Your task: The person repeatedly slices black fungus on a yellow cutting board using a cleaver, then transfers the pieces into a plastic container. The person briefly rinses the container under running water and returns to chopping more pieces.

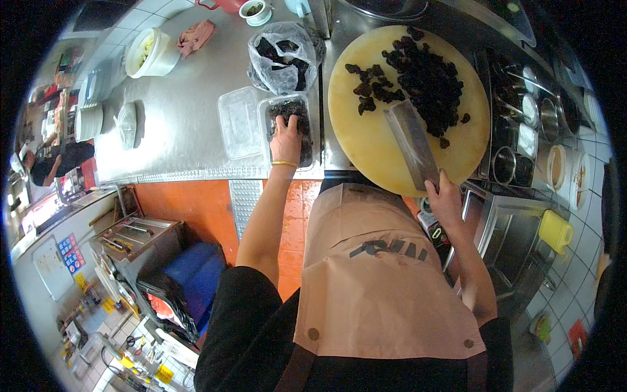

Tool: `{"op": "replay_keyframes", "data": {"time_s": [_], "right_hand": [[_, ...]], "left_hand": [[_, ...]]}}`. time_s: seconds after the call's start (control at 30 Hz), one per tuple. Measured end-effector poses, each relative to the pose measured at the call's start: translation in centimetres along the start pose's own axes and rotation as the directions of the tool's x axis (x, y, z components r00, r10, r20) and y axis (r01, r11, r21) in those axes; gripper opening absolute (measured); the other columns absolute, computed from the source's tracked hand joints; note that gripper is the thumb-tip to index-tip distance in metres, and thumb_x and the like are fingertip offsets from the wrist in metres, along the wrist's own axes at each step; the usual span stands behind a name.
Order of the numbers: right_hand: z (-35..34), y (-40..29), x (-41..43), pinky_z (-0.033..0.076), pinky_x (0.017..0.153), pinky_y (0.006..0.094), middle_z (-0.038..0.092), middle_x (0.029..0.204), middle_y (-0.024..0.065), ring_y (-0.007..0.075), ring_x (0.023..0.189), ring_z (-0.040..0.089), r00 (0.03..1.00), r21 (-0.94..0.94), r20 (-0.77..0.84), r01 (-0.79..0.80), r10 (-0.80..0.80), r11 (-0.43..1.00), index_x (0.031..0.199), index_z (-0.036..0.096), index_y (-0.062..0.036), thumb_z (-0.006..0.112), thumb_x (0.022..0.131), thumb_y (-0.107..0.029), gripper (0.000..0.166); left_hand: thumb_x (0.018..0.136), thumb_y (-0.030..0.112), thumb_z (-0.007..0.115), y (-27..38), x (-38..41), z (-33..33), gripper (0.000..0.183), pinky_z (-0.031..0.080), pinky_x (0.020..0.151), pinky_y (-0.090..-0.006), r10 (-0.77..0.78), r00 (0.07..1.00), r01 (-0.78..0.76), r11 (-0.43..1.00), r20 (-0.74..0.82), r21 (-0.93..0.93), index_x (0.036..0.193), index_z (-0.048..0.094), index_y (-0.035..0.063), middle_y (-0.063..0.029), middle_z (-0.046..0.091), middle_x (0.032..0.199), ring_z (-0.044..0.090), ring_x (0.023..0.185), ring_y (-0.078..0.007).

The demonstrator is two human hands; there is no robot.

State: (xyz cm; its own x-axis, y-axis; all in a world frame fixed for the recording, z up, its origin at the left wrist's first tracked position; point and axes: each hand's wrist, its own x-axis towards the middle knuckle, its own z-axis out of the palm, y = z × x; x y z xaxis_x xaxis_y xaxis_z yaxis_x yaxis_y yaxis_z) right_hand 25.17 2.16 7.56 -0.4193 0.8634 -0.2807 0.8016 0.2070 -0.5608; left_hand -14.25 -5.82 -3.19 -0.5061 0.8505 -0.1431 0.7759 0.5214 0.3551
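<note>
My left hand (286,139) reaches into a clear plastic container (263,147) that holds dark food pieces (304,128). Its fingertips touch the pieces; whether they grip any is hidden. In my right hand (445,200) is the handle of a cleaver (411,142), whose broad blade lies across a round yellow cutting board (360,147). Beyond the blade, a large heap of dark, wrinkled pieces (426,83) covers the board's far right part. A smaller cluster (374,85) sits left of it. Behind the container stands a clear plastic bag (289,81) with dark pieces inside.
A clear lid (238,122) lies left of the container on the steel counter (191,108). Farther left are a white tub (164,54), a pink cloth (196,38), a small bag (128,126) and stacked plates (89,121). Metal containers (504,164) line the board's right. Another person (61,159) stands far left.
</note>
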Motion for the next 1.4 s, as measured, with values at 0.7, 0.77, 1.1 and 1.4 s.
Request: {"op": "replay_keyframes", "data": {"time_s": [0.7,0.77,1.1,1.4], "right_hand": [[-0.4,-0.4,0.5,0.05,0.075,0.0528,0.065,0.09,0.0333,0.0494,0.087,0.064,0.999,-0.038,-0.001,0.039,-0.039,0.999,0.121,0.052,0.0118,0.064,0.092,-0.02,0.045],[-0.4,-0.5,0.5,0.05,0.075,0.0528,0.065,0.09,0.0335,0.0495,0.087,0.064,0.999,-0.023,0.008,0.032,-0.032,0.999,0.12,0.052,0.0117,0.063,0.092,-0.019,0.043],[0.1,0.6,0.6,0.05,0.075,0.0525,0.064,0.095,0.0343,0.0496,0.089,0.063,0.999,0.016,0.032,0.025,-0.025,1.0,0.121,0.052,0.0114,0.064,0.092,-0.02,0.045],[0.2,0.3,0.2,0.05,0.079,0.0524,0.064,0.096,0.0346,0.05,0.092,0.063,0.998,-0.028,0.016,-0.053,0.053,0.998,0.122,0.053,0.0114,0.064,0.091,-0.019,0.045]], "left_hand": [[0.087,0.011,0.068,-3.4,2.3,-9.1,0.047,0.048,0.098,-0.0399,0.011,0.944,0.148,0.882,0.331,-0.448,0.132,0.055,0.0065,-0.0236,0.058,0.129,0.06,0.116,-0.0343],[0.087,0.012,0.069,-3.2,2.1,-9.7,0.05,0.046,0.102,-0.0399,0.075,0.956,0.049,0.911,0.282,-0.409,0.135,0.054,0.0062,-0.0231,0.057,0.131,0.057,0.121,-0.0349],[0.088,0.02,0.066,-1.1,-1.2,-0.4,0.078,0.025,0.117,-0.0544,0.188,0.982,-0.185,0.979,0.024,-0.089,0.154,0.027,0.0115,-0.0222,0.023,0.16,0.02,0.145,-0.0477],[0.095,0.029,0.057,2.4,0.8,-9.1,0.037,0.048,0.094,-0.0505,0.02,0.969,-0.066,0.982,0.246,0.179,0.129,0.056,0.0119,-0.0216,0.06,0.126,0.058,0.115,-0.0434]]}}
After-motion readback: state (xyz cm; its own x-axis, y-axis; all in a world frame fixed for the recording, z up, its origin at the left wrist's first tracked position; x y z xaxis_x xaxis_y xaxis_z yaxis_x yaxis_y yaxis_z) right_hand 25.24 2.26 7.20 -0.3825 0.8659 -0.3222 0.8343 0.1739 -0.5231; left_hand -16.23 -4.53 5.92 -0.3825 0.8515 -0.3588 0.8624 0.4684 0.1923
